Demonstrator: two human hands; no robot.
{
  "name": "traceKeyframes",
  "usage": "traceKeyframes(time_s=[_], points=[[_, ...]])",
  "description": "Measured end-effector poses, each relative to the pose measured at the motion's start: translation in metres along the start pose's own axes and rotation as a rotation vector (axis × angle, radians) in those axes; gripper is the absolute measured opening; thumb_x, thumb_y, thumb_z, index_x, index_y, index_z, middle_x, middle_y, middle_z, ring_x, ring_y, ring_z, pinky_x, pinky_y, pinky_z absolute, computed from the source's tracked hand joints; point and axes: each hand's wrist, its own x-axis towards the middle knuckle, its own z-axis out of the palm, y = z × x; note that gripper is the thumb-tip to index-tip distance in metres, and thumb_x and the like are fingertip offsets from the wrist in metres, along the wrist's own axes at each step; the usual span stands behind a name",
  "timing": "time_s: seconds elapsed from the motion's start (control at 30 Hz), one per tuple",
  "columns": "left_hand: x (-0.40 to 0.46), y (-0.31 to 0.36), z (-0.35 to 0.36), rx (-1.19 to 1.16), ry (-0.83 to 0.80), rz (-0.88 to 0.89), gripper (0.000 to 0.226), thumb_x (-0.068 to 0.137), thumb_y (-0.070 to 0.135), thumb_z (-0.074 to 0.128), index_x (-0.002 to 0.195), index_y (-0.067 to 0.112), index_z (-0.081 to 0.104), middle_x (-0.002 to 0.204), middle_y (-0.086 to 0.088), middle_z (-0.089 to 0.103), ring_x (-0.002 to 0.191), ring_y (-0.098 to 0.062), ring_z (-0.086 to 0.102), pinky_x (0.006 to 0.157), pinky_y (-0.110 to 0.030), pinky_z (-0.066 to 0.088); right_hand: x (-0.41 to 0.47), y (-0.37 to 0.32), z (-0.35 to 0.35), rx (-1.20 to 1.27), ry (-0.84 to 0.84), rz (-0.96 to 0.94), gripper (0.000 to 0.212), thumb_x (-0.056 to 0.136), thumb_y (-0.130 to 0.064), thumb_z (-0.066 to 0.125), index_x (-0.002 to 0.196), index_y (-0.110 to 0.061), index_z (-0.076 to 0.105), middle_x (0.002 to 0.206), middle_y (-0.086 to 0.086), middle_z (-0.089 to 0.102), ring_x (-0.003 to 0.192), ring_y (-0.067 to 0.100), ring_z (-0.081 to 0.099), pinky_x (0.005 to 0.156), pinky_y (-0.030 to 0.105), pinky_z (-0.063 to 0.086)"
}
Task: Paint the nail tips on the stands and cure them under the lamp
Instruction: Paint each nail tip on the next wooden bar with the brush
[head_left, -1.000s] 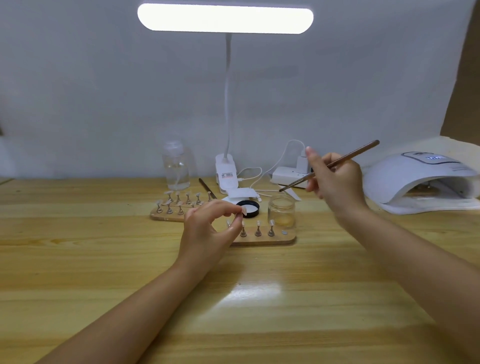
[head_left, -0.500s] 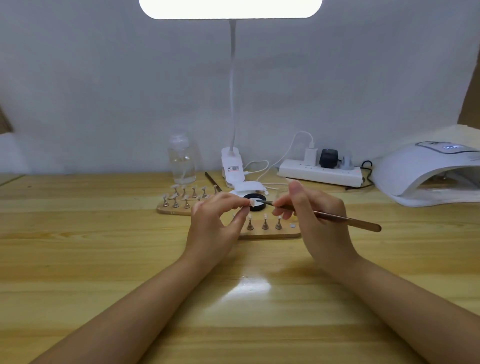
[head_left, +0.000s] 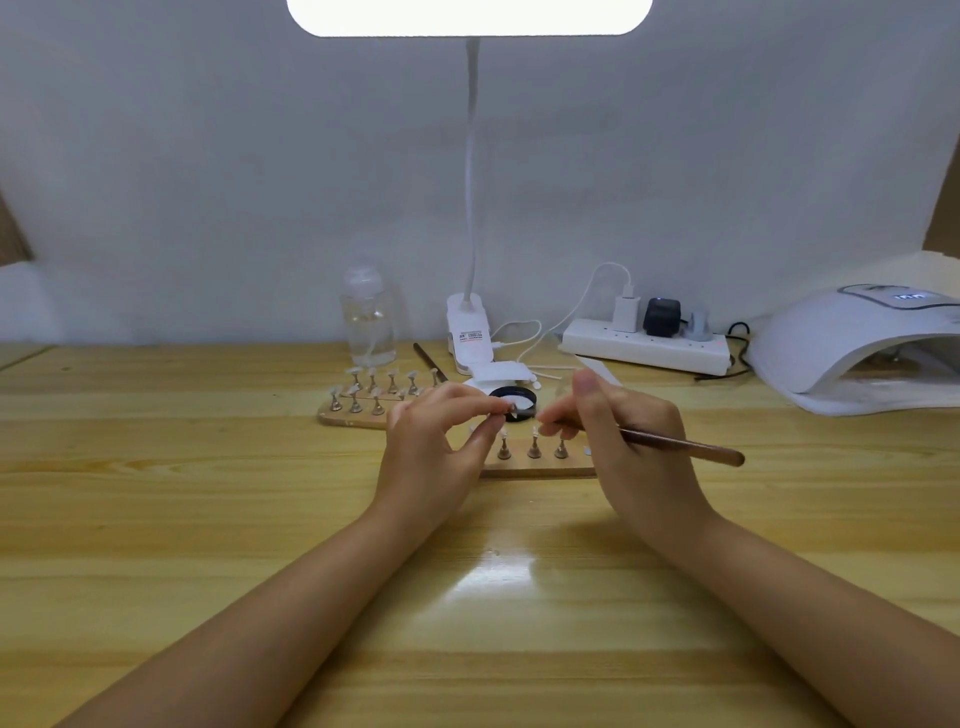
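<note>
Head view, left hand: I pinch a nail tip just above the near stand board
Right hand: I grip the brush; bristles hidden behind my fingers
Near stand board: left end covered by my left hand
Curing lamp: far right of the board, cut off by the frame edge

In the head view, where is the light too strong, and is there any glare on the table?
Head view: the desk lamp at the top edge is blown out to plain white; its glare lies on the wooden table between the forearms; straight table edges bow from wide-angle distortion; the small nail tips look soft.
</note>
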Motion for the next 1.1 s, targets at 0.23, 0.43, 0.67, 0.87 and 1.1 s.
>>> traceKeyframes(time_s=[0.23,0.43,0.67,0.87,1.1], points=[[-0.0006,-0.0008,0.0004,-0.002,0.009,0.017,0.019,0.077,0.005,0.07,0.091,0.018,0.073,0.081,0.013,0.06,0.082,-0.014,0.058,0.083,-0.058,0.041,0.0011,-0.0007,0.0008,-0.011,0.03,-0.019,0.037,0.093,-0.03,0.041,0.069,-0.02,0.068,0.062,-0.009,0.066,0.061,0.002,0.061,0.063,0.016,0.048],[0.0006,0.0002,0.0005,0.004,0.004,0.012,0.019,0.077,0.006,0.07,0.091,0.018,0.073,0.081,0.016,0.059,0.083,-0.013,0.058,0.084,-0.058,0.04,0.0016,-0.0018,0.0012,0.026,0.058,0.015,0.039,0.091,-0.036,0.042,0.064,-0.023,0.067,0.055,-0.006,0.065,0.056,0.001,0.06,0.057,0.011,0.044],[0.0006,0.0012,-0.0002,0.015,-0.006,0.0,0.016,0.078,0.007,0.069,0.09,0.017,0.073,0.082,0.012,0.061,0.084,-0.013,0.059,0.087,-0.057,0.04,0.0017,-0.002,0.0,0.053,0.054,0.051,0.042,0.091,-0.041,0.042,0.06,-0.025,0.066,0.053,-0.003,0.064,0.051,0.004,0.059,0.055,0.015,0.046],[0.0006,0.0022,0.0003,0.017,-0.014,-0.008,0.016,0.078,0.007,0.069,0.091,0.016,0.073,0.083,0.008,0.063,0.084,-0.014,0.06,0.087,-0.057,0.04,0.0022,-0.0037,0.0006,0.058,0.035,0.108,0.049,0.092,-0.044,0.041,0.057,-0.021,0.067,0.051,0.0,0.063,0.05,0.004,0.059,0.054,0.016,0.046],[0.0003,0.0032,-0.0001,0.01,-0.011,-0.021,0.017,0.079,0.006,0.069,0.091,0.017,0.073,0.083,0.009,0.063,0.084,-0.013,0.059,0.087,-0.056,0.04,0.003,-0.0048,0.0016,0.04,0.037,0.103,0.048,0.091,-0.044,0.041,0.059,-0.021,0.067,0.051,-0.002,0.063,0.052,0.004,0.06,0.056,0.016,0.046]])
